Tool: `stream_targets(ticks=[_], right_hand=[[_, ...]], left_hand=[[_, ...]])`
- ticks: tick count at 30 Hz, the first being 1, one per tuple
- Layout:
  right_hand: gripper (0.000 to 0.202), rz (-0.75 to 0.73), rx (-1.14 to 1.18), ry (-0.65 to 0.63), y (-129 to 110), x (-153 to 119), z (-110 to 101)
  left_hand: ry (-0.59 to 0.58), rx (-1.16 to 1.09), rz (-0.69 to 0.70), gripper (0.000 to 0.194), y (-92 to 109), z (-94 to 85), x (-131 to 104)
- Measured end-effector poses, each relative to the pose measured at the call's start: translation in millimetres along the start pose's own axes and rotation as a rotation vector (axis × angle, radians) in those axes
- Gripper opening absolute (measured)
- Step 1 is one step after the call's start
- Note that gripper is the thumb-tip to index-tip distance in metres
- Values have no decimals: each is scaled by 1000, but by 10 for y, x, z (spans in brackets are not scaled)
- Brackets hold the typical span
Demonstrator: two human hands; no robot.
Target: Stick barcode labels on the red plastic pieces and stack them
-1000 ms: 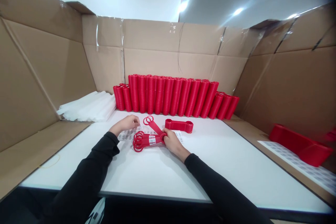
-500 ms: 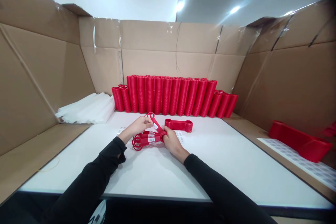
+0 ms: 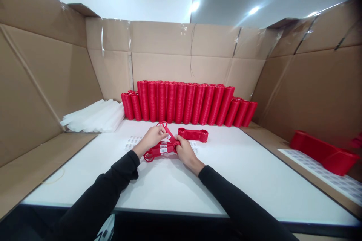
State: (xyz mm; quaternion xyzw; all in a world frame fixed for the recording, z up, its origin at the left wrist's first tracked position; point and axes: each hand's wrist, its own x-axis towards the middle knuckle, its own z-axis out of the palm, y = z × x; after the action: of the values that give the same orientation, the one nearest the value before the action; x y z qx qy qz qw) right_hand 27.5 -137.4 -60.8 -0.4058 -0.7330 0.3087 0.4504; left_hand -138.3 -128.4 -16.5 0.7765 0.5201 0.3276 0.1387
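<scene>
My right hand (image 3: pixel 187 153) is closed round one ringed end of a bunch of flat red plastic strips (image 3: pixel 154 153), fanned out to the left. Each visible strip end has a ring, and white printed labels (image 3: pixel 163 150) are stuck on several strips. Over the uppermost strip, my left hand (image 3: pixel 152 138) has its thumb and fingers pinched at a small white label (image 3: pixel 169 136); how firmly it is gripped is hard to see. A sheet of labels (image 3: pixel 132 142) lies partly under the bunch. Just behind my right hand sits a neat stack of red strips (image 3: pixel 192 134).
Tall red stacks (image 3: pixel 183 103) stand in a row at the back. White foam-like sleeves (image 3: pixel 93 116) lie at the back left of the white table (image 3: pixel 169 192). On the right are more red strips (image 3: pixel 322 152) and a label sheet (image 3: pixel 313 167). Cardboard walls (image 3: pixel 181 56) surround the table.
My left hand has shifted slightly right and toward me over the fanned strips, its fingers still at the upper strip's label. More of the label sheet shows at left. My right hand keeps its hold.
</scene>
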Motion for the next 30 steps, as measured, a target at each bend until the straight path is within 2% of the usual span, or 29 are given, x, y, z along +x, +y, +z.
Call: stream_targets(ticks=[2, 6, 7, 12, 15, 18, 21, 23, 26, 30], right_hand=[[22, -7, -5, 2, 16, 2, -1], [21, -20, 2, 10, 33, 1, -5], [21, -26, 8, 10, 30, 1, -5], [19, -20, 15, -3, -10, 1, -6], [20, 3, 15, 28, -14, 13, -19], [20, 2, 4, 78, 4, 28, -45], [18, -15, -14, 71, 16, 31, -70], [17, -36, -13, 8, 15, 22, -77], [17, -61, 7, -118, 7, -5, -68], [20, -26, 22, -208, -11, -34, -51]], left_hand=[[76, 123, -4, 25, 32, 26, -36], [211, 249, -25, 55, 5, 29, -67], [239, 247, -33, 57, -19, 18, -60], [251, 129, -44, 28, -93, -68, 10], [273, 85, -73, 22, -68, -101, 25], [166, 123, -63, 9, -97, -130, 31], [-21, 242, -137, 22, -254, -198, 50], [-39, 319, -163, 25, -411, -265, 65], [-11, 397, -115, 17, -647, -346, 78], [-137, 399, -29, 23, -815, -328, 74]])
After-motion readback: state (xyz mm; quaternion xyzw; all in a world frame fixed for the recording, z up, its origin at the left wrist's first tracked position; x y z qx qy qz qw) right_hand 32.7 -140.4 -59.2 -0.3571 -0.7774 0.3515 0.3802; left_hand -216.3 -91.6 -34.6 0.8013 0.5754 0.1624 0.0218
